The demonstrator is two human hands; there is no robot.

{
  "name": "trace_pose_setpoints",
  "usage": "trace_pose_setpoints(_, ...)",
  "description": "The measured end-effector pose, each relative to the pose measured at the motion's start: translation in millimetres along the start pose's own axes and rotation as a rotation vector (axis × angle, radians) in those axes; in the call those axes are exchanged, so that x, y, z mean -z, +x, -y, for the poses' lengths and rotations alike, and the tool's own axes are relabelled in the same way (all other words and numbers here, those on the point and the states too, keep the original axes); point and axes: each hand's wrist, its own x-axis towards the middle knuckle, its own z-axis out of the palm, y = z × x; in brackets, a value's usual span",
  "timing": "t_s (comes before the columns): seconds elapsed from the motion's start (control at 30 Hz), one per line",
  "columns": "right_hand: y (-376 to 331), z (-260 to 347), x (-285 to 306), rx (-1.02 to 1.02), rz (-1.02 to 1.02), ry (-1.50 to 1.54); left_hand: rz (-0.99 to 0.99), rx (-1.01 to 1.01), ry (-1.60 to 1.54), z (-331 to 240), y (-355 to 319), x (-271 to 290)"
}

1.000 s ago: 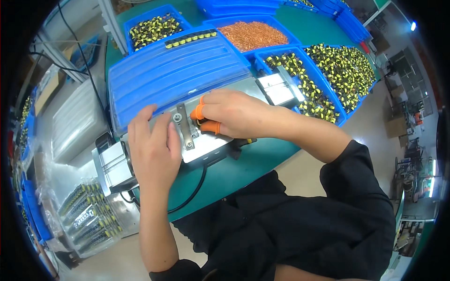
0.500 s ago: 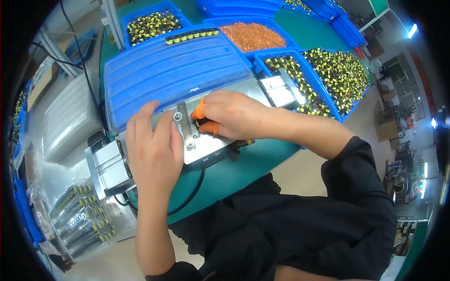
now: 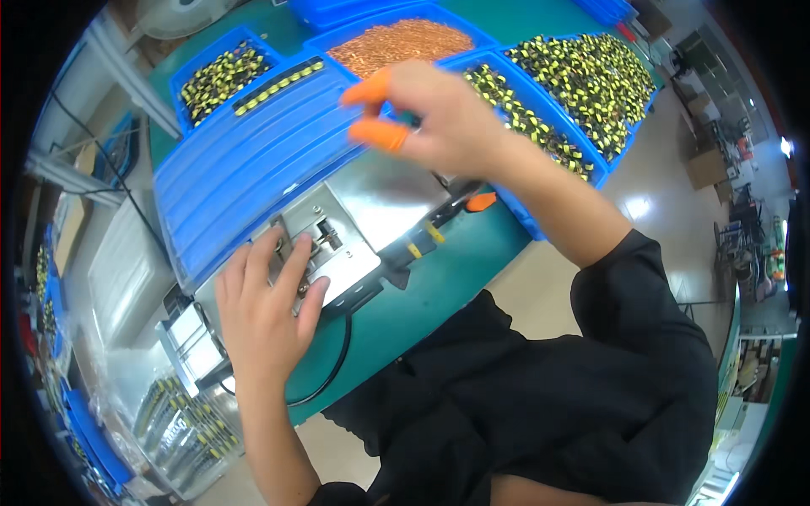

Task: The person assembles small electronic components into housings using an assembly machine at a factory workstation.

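Observation:
My left hand (image 3: 268,316) rests with fingers spread on the metal fixture (image 3: 350,268), its fingertips touching the block beside a small dark slot (image 3: 326,234). Screw heads show near those fingertips. Above the bare metal plate (image 3: 396,190) hangs my right hand (image 3: 434,118), slightly blurred. Orange finger covers (image 3: 380,133) sit on its thumb and forefinger, which are apart with nothing visible between them. Behind the fixture lies a ridged blue tray (image 3: 245,164), with a row of small black-and-yellow parts (image 3: 278,87) along its far edge.
Blue bins hold black-and-yellow parts (image 3: 582,84) at the right and more parts (image 3: 224,83) at the far left. Copper-coloured pieces (image 3: 396,44) fill another bin. A black cable (image 3: 344,354) loops below the fixture. Clear packs of parts (image 3: 190,430) lie at the lower left.
My right hand has left the fixture, rising toward the bins, and its fingers have parted. The slot it covered now shows. My left hand stays on the fixture. The whole view has shifted.

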Motion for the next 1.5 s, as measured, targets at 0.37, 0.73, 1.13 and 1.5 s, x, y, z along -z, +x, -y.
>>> trace_pose_setpoints(0.37, -106, -142, 77, -0.781, -0.071, -0.279, 0.074, -0.015, -0.003, -4, 12, 4)
trace_pose_setpoints(0.73, -124, -153, 45, -0.997, 0.495, -0.342, -0.001, 0.115, -0.108, -3, 30, -4)
trace_pose_setpoints(1.13, -130, -145, 63, -0.954, 0.178, -0.013, 0.016, 0.359, -0.039, 165, 155, -33)
trace_pose_setpoints(1.5, -120, -139, 75, -1.014, -0.245, 0.285, 0.250, 0.447, -0.395, 169, 187, -57)
